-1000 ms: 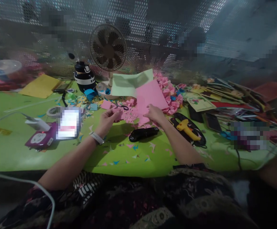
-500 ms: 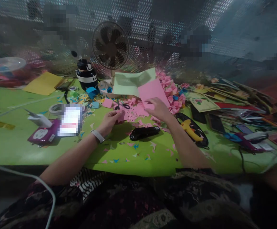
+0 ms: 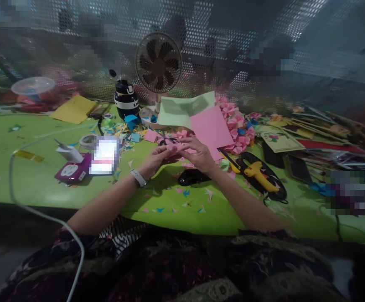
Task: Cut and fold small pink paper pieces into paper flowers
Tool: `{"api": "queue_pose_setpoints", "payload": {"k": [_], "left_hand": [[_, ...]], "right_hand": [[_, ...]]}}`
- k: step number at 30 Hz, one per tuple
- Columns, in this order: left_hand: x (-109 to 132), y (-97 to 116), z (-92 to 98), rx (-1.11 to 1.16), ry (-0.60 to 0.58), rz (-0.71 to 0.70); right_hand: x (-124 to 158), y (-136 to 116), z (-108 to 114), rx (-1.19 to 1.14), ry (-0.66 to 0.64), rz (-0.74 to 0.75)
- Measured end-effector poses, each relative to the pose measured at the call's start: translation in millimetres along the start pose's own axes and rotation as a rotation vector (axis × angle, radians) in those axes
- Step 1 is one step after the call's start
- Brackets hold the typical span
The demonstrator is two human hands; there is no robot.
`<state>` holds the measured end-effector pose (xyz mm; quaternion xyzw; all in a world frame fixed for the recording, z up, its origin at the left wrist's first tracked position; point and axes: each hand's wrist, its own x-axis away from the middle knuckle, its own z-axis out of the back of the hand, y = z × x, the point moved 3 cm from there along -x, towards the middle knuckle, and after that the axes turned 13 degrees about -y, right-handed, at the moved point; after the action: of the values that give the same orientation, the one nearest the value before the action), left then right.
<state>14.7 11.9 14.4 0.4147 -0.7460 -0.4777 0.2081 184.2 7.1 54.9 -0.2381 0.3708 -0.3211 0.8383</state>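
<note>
My left hand (image 3: 156, 160), with a pale band on its wrist, pinches a small piece of pink paper (image 3: 171, 147). The fingers of my right hand (image 3: 200, 156) close on the same piece from the other side, so the paper is partly hidden. Below my right hand lies a black stapler (image 3: 190, 178), its right end covered by the hand. Behind the fingers are dark-handled scissors (image 3: 169, 141) among pink scraps. A large pink sheet (image 3: 212, 130) leans on a folded pale green sheet (image 3: 176, 110).
Folded pink paper pieces (image 3: 237, 126) are heaped behind the sheets. To the right lie a yellow glue gun (image 3: 260, 176) and a yellow cutter (image 3: 230, 160). A lit phone (image 3: 104, 156), purple extension socket (image 3: 72, 170), black bottle (image 3: 126, 100) and fan (image 3: 159, 65) stand left and behind.
My right hand has moved left and down from the large pink sheet to meet my left hand at the small pink piece. The view has shifted, uncovering the cutter.
</note>
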Motion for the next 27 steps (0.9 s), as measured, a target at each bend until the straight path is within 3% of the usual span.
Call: {"api": "queue_pose_setpoints", "payload": {"k": [5,13,27], "left_hand": [[1.5,3.1,-4.2,-0.025,-0.071,-0.018],[4.1,4.8,-5.0,-0.288,-0.091,-0.090],[3.5,7.5,-6.4,-0.324,-0.102,-0.001]], "right_hand": [[4.4,1.8,-12.4,-0.174,0.075,-0.167],[7.4,-5.6,-11.7,-0.037,0.138,-0.124],[6.1,-8.3,-11.0,-0.039,0.142,-0.091]]}}
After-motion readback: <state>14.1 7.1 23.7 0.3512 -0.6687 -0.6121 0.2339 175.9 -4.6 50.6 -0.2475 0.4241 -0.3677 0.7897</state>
